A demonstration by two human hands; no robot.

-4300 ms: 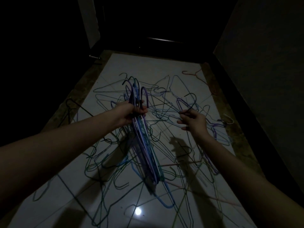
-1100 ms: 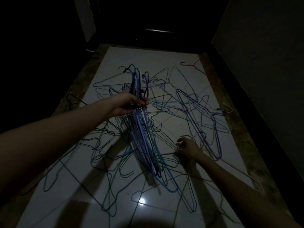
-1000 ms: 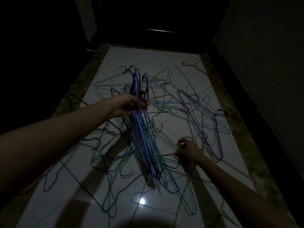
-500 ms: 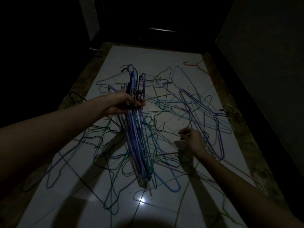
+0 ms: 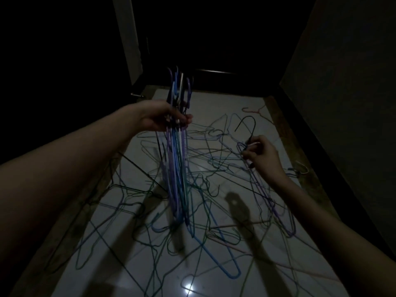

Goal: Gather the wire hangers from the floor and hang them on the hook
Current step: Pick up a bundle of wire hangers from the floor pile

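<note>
Up off the floor (image 5: 214, 103), the left hand (image 5: 162, 118) grips a bundle of wire hangers (image 5: 176, 168) by their necks, hooks pointing up and bodies hanging down. Well apart to its right, the right hand (image 5: 260, 156) pinches a black hanger (image 5: 246, 127) just below its hook. Many loose hangers (image 5: 214, 159) lie tangled across the pale tiles.

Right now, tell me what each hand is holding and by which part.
The left hand grips a bundle of wire hangers by their necks, just below the hooks. The right hand pinches a single dark hanger at its neck, hook up.
</note>
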